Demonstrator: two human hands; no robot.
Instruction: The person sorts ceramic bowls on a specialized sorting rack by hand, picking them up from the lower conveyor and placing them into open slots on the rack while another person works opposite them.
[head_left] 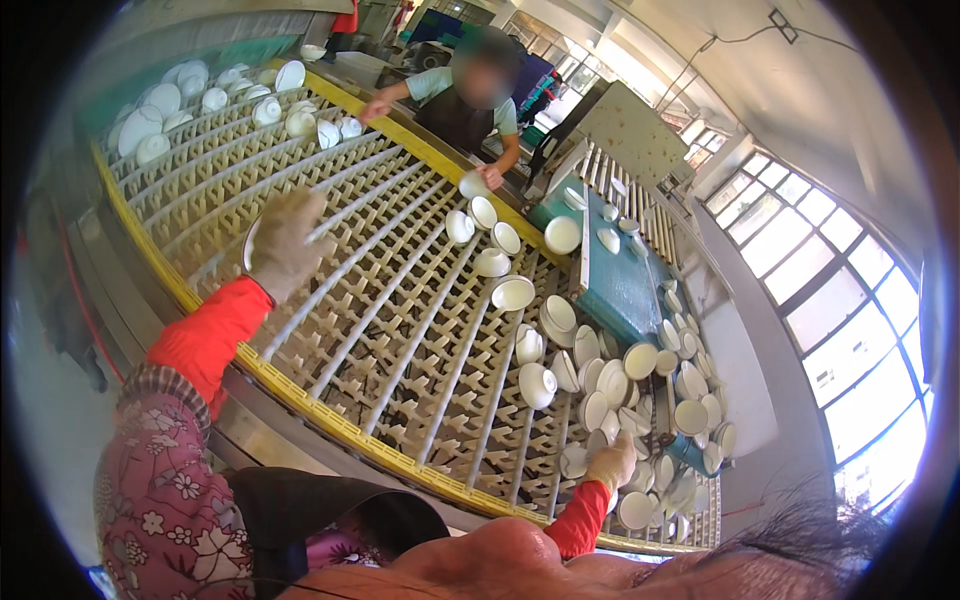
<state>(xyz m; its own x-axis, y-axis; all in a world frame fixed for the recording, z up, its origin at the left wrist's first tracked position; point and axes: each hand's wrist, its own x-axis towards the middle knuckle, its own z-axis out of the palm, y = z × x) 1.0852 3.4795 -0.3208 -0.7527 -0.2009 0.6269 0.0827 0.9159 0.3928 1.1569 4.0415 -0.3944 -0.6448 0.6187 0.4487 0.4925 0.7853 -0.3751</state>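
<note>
My left hand, in a pale work glove and red sleeve, is over the left part of a slatted conveyor. A white dish shows its rim beside the glove, and the fingers are closed on its edge. On the right, my gloved right hand touches the near edge of a heap of white bowls; its fingers are partly hidden among them. Between my hands, several more bowls stand on the conveyor, some tilted, some upside down.
A co-worker across the conveyor has one hand at a bowl. A blue-green belt carrying bowls slopes down to the heap. White bowls and plates stand at the far left. A yellow edge runs along my side.
</note>
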